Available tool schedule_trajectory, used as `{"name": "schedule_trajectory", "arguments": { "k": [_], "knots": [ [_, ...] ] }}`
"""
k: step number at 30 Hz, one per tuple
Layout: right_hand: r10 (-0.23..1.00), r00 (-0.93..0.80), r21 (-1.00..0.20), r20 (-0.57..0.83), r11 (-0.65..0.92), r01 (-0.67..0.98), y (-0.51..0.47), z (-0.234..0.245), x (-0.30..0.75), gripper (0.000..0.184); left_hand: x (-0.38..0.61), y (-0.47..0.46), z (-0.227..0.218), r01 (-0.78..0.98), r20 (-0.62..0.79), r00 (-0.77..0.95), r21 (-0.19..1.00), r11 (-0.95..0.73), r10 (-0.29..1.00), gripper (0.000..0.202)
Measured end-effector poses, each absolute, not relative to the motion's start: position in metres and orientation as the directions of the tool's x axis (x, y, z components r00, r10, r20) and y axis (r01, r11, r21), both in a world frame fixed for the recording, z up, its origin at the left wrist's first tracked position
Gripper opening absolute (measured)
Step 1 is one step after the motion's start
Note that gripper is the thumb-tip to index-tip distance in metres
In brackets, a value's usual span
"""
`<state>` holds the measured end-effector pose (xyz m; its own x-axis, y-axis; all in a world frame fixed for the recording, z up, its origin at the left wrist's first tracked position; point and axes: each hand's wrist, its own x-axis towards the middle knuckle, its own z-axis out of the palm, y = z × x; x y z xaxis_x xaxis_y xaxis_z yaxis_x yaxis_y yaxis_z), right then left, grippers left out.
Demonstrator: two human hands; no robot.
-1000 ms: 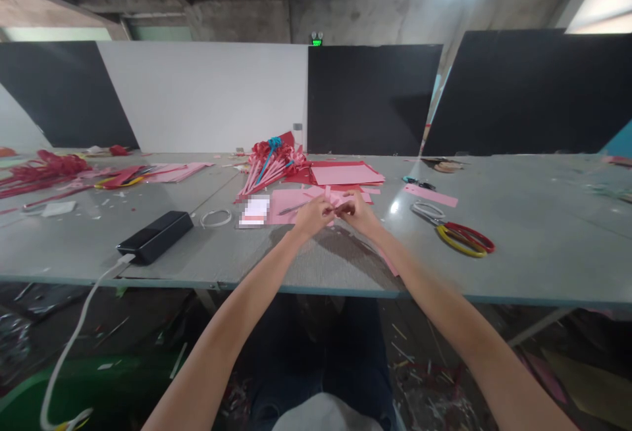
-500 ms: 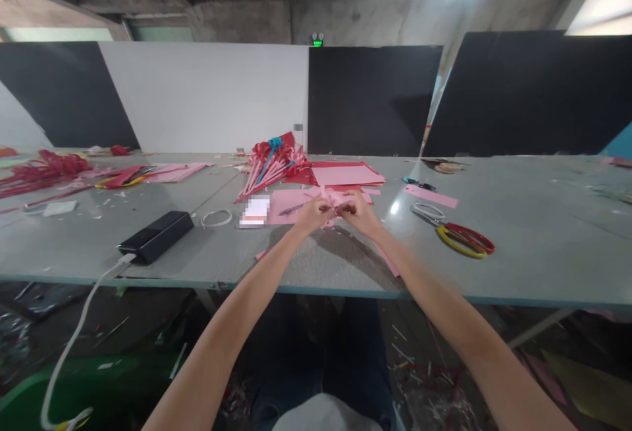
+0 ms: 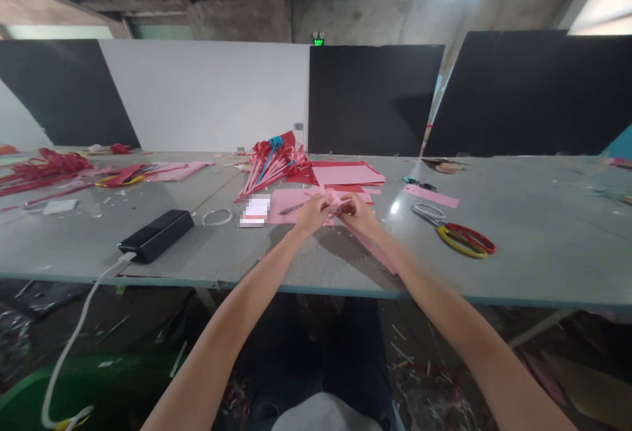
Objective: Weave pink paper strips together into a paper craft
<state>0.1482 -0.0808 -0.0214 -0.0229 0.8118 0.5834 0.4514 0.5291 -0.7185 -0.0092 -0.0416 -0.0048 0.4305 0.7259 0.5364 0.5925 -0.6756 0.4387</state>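
Note:
Above the pink sheets in the middle of the table, my left hand (image 3: 313, 214) and my right hand (image 3: 359, 215) meet with fingertips pinched. Between them they hold a pink paper strip (image 3: 371, 250), whose long end trails down toward the table's front edge under my right wrist. Loops of pink paper (image 3: 333, 197) stick up behind my fingers; their exact form is partly hidden. A pen (image 3: 291, 208) lies on the pink sheet (image 3: 282, 198) just left of my left hand.
Behind stand a bundle of pink and red paper sticks (image 3: 269, 164) and a stack of pink and red sheets (image 3: 345, 174). Scissors (image 3: 459, 237) lie to the right, near a pink strip (image 3: 432, 196). Leftward are a coiled white cable (image 3: 216, 218) and a black power bank (image 3: 157, 236).
The pink strip's tail now shows as a longer band running from my fingers toward the front edge. Both hands stay nearly in place, with small finger shifts.

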Motion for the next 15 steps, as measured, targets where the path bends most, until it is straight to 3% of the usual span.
{"name": "schedule_trajectory", "arguments": {
  "k": [3, 6, 15],
  "knots": [
    [0.818, -0.054, -0.671, 0.573, 0.505, 0.543, -0.0826, -0.0191, 0.1465, 0.017, -0.0094, -0.0411, -0.0035, 0.611, 0.515, 0.436, 0.433, -0.663, 0.738, 0.015],
    [0.818, -0.091, -0.633, 0.568, 0.505, 0.587, -0.0831, -0.0180, 0.1444, 0.018, -0.0098, -0.0415, -0.0027, 0.612, 0.518, 0.427, 0.438, -0.658, 0.742, 0.014],
    [0.816, -0.015, -0.718, 0.578, 0.517, 0.467, -0.0815, -0.0156, 0.1474, 0.014, -0.0077, -0.0400, -0.0055, 0.541, 0.556, 0.342, 0.543, -0.642, 0.758, 0.019]
  ]
}}
